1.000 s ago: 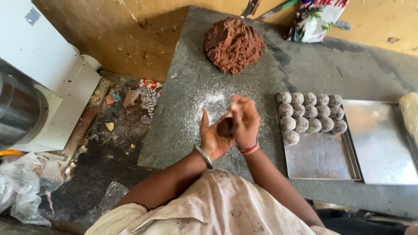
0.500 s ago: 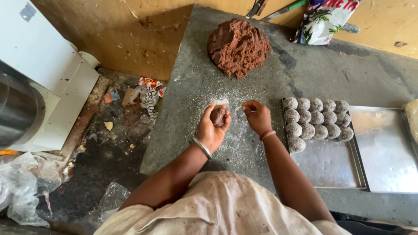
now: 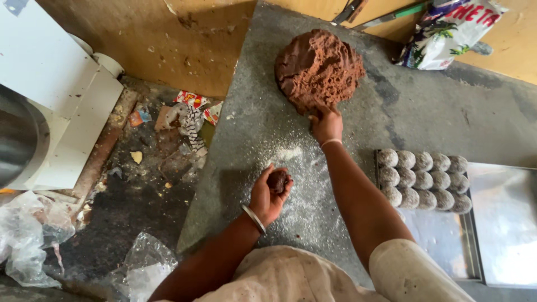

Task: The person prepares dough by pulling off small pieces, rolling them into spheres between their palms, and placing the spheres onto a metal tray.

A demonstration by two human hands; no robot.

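My left hand (image 3: 267,193) is cupped palm up over the floured grey stone slab (image 3: 251,128), holding a small brown dough ball (image 3: 277,180). My right hand (image 3: 326,124) is stretched forward, its fingers gripping the near edge of a big mound of brown dough (image 3: 318,68) at the back of the slab. To the right, a metal tray (image 3: 442,246) carries several round, flour-dusted dough balls (image 3: 422,179) in rows at its far end.
A second metal tray (image 3: 506,223) lies at the right edge. A printed plastic bag (image 3: 447,31) and metal tools (image 3: 358,11) rest against the yellow wall. Left of the slab are litter (image 3: 187,114), crumpled plastic (image 3: 25,237) and a white machine (image 3: 50,106).
My right hand left the dough ball and reached forward to the big dough mound. My left hand kept the ball in its palm and drew back slightly.
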